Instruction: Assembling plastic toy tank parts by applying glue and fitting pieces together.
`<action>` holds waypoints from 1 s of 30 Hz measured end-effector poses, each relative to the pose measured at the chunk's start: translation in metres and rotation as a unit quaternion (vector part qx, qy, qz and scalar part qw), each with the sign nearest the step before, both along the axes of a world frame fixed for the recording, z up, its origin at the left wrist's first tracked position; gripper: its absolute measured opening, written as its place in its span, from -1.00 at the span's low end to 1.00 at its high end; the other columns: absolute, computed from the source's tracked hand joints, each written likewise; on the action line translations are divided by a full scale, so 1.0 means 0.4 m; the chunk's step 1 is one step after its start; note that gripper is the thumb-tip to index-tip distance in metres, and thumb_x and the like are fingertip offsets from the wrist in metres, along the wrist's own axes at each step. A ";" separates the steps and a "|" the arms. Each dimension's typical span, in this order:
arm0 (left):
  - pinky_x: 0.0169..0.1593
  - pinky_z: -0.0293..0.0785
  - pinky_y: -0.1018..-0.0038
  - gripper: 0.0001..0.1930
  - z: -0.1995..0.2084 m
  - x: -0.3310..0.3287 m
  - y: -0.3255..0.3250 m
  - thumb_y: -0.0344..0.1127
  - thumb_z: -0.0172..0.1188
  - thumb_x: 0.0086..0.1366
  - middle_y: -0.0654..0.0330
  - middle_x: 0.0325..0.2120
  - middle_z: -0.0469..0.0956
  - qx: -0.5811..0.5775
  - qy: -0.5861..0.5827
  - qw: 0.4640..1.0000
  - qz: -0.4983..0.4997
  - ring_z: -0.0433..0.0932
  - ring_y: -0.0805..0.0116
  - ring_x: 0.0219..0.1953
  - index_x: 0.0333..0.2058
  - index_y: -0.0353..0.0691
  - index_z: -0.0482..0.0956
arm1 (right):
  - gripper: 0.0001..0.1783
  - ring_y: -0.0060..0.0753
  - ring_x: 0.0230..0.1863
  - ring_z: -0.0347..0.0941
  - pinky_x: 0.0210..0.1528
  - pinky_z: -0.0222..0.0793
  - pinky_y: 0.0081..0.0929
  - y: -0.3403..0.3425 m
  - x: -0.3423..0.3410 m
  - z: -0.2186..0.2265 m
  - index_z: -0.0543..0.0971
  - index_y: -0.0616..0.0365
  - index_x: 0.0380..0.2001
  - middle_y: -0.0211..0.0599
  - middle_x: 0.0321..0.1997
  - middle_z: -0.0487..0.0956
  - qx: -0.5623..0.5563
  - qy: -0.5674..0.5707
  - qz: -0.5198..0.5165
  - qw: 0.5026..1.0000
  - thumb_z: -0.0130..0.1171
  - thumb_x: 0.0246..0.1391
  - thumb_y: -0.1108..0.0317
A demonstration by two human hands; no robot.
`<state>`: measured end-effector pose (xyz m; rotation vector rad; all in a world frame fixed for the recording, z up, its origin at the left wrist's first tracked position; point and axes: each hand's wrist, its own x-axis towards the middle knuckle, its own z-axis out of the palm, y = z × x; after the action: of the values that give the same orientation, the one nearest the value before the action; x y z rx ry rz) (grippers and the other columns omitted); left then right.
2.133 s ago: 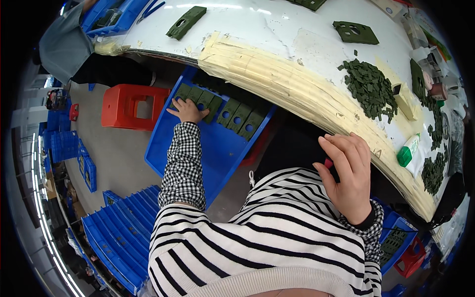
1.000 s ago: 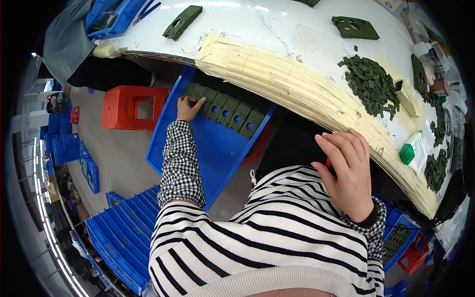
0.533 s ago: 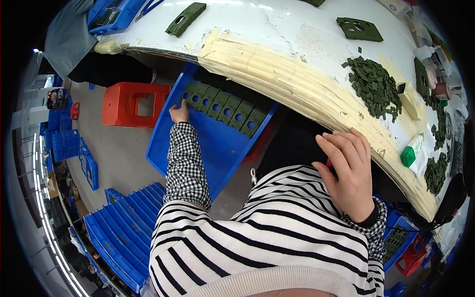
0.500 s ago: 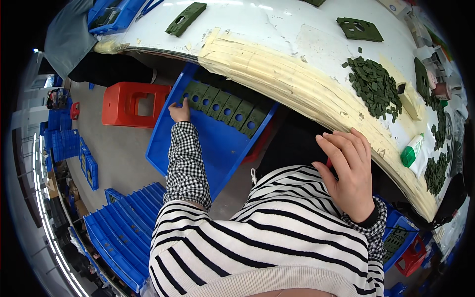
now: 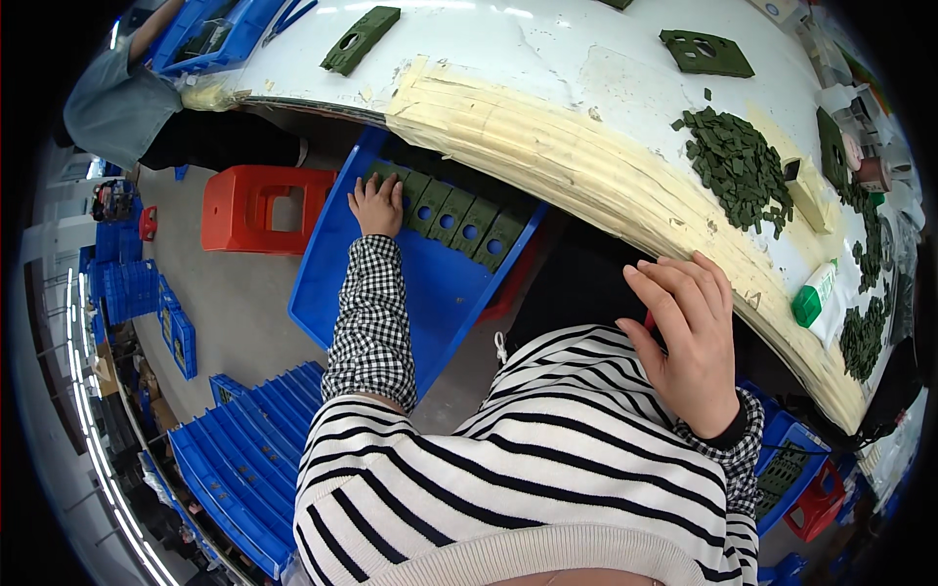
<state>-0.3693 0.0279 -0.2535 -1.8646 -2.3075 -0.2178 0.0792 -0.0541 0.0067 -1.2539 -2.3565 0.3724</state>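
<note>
Several dark green plates (image 5: pixel 457 203), most showing a round hole, lie side by side in a row inside a blue tray (image 5: pixel 430 303), at the end that reaches beneath a white worktable (image 5: pixel 547 68). A worker's left hand (image 5: pixel 377 207), its checked sleeve (image 5: pixel 366 313) stretched over the tray's near part, lies across the row's left end, fingers slightly spread and nearly straight; whether they have hold of a plate cannot be told. The right hand (image 5: pixel 684 342) is well to the right of the tray, fingers loosely curved, thumb set apart; a scrap of red (image 5: pixel 649 319) shows between thumb and forefinger, too little to tell whether it is held. Beyond the tray to the right, the tabletop bears a heap of small green pieces (image 5: pixel 731 171) and a white tube with a green cap (image 5: pixel 816 295). A red stool (image 5: pixel 230 210) stands just left of the tray, stacked blue trays (image 5: pixel 244 459) nearer and to its left. Past the tray's far left, another person (image 5: pixel 122 112) extends an arm beside a blue bin (image 5: pixel 244 41).
</note>
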 end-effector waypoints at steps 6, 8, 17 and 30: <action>-0.08 0.40 0.15 -0.63 -0.041 -0.086 0.006 -0.14 0.02 0.27 -0.14 -0.21 0.50 0.149 -0.134 0.964 0.173 0.48 -0.09 -0.19 -0.07 -0.27 0.48 | -0.54 -0.24 -0.02 0.37 0.18 0.16 -0.15 -0.001 0.002 0.000 0.51 0.10 -0.10 -0.31 -0.12 0.48 -0.004 0.003 0.004 1.000 0.29 -0.18 0.34; -0.09 0.45 0.20 -0.62 -0.019 -0.101 0.020 -0.15 0.18 0.15 -0.11 -0.25 0.54 0.111 -0.173 0.940 0.273 0.53 -0.02 -0.18 -0.14 -0.29 0.53 | -0.54 -0.24 -0.02 0.37 0.17 0.15 -0.15 -0.002 0.002 -0.001 0.51 0.10 -0.11 -0.31 -0.12 0.48 -0.004 0.002 0.002 1.000 0.29 -0.18 0.34; -0.09 0.51 0.26 -0.68 0.038 -0.104 0.032 -0.28 0.34 -0.03 -0.02 -0.29 0.60 0.030 -0.192 0.903 0.384 0.59 0.10 -0.22 -0.27 -0.27 0.60 | -0.54 -0.25 -0.03 0.38 0.17 0.15 -0.15 -0.001 0.008 -0.005 0.52 0.11 -0.11 -0.31 -0.14 0.48 -0.005 0.006 -0.008 1.000 0.29 -0.19 0.36; -0.10 0.51 0.24 -0.57 0.064 -0.074 0.034 -0.21 0.39 -0.10 -0.08 -0.30 0.58 0.071 -0.284 0.833 0.469 0.58 0.05 -0.25 -0.27 -0.30 0.51 | -0.53 -0.25 -0.03 0.37 0.17 0.16 -0.14 0.001 0.015 -0.010 0.52 0.10 -0.11 -0.31 -0.15 0.49 -0.004 0.012 -0.012 1.000 0.29 -0.20 0.36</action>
<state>-0.3990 0.0417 -0.2279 -0.4331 -3.1464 -0.8373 0.0854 -0.0537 0.0025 -1.2743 -2.3202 0.3878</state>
